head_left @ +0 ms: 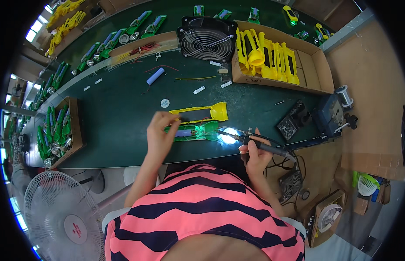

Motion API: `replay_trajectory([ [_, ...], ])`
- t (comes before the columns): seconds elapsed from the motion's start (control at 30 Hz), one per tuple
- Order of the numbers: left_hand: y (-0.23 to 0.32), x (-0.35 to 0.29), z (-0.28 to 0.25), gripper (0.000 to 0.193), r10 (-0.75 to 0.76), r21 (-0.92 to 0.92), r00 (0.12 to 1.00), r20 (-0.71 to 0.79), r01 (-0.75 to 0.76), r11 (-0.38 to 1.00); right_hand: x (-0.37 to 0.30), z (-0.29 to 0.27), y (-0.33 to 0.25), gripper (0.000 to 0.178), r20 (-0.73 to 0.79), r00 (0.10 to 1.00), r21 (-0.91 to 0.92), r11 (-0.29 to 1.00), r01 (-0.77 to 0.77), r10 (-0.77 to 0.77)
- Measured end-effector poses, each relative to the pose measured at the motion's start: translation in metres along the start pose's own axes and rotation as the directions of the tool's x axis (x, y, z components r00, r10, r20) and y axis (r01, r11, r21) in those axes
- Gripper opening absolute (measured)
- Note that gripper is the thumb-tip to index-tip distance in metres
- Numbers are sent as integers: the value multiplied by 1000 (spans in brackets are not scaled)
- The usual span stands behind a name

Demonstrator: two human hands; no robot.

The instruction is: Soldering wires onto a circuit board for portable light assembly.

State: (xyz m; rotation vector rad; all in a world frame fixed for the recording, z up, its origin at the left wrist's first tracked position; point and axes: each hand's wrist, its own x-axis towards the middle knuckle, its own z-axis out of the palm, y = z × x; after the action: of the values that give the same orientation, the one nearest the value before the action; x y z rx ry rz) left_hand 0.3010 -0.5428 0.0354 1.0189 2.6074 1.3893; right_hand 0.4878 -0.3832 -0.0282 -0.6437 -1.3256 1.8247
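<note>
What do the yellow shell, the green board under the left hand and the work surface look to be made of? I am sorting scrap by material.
Yellow shell: likely moulded plastic, by its even bright colour and soft sheen. Green board, touched by the left hand: seemingly a circuit board laminate, flat, green, with small mounted parts. Work surface: a dark green matte covering, perhaps rubber or vinyl mat; the look leaves it open.

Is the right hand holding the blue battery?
No, the right hand grips a soldering iron, while the blue battery lies alone farther up the table.
</note>
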Motion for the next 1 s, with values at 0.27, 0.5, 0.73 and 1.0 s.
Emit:
replay_trajectory([
  [0.27, -36, 35, -8, 26, -18, 467, 988, 155, -57, 882, 3, 1, -22, 24, -65, 995, -128, 989, 70, -79],
  [0.5, -38, -45, -9, 50, 155, 75, 983, 101, -163, 984, 16, -15, -31, 19, -146, 981, -121, 987, 109, -126],
  [0.73, -6, 7, -16, 40, 241, -110, 934, 262, -219, 969, 37, -26, -47, 15, -200, 969, -119, 985, 122, -144],
  [1.0, 103, 237, -6, 46, 316, 82, 842, 437, -388, 918, 64, -46, -43, 14, -262, 956, -179, 980, 84, -130],
])
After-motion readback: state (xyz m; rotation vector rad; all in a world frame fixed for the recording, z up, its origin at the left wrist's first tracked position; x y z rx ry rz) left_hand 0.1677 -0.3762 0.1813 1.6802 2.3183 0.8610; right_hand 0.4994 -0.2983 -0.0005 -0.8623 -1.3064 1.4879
